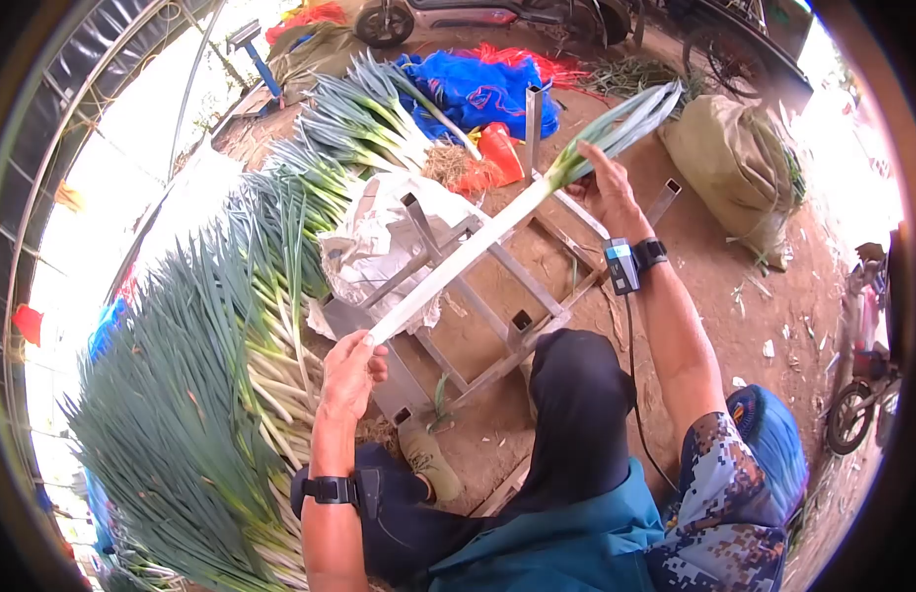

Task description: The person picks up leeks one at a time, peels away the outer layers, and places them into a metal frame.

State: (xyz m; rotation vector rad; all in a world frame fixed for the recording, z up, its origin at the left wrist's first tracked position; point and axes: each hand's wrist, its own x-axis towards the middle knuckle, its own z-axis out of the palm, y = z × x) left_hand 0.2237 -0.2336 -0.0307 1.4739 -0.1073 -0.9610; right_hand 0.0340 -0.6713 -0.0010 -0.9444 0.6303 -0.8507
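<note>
A long leek with a white stalk and green leaves stretches diagonally between my two hands, above a metal frame. My left hand pinches the white end of the stalk. Farther up, where the white turns to green, my right hand is closed around the leek, with its leaves fanning out beyond the fingers. To the left lies a large heap of leeks, green tops outward and pale stalks toward me. A smaller pile of leeks lies behind it.
A white sack is bunched against the frame's left side. Behind it are blue netting and a red-orange bag. A stuffed khaki sack sits at the right on the dirt floor. Vehicles stand at the back and far right.
</note>
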